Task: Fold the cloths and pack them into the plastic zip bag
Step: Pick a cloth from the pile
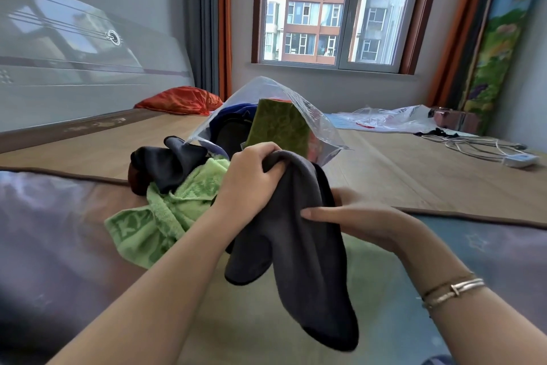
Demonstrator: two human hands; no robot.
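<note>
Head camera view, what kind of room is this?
Most likely a bedroom: a bed with a woven mat, a glossy headboard and an orange pillow, under a curtained window.

A dark grey cloth (299,246) is held up in front of the plastic zip bag (299,116), its top edge bunched and its length hanging down in loose folds. The bag, clear and open-mouthed, is propped upright; a folded olive-green cloth (278,124) and dark blue and black cloths (233,119) are seen inside it. Just left of the bag, a crumpled light green towel (165,216) is heaped under a black cloth (171,160).
</note>
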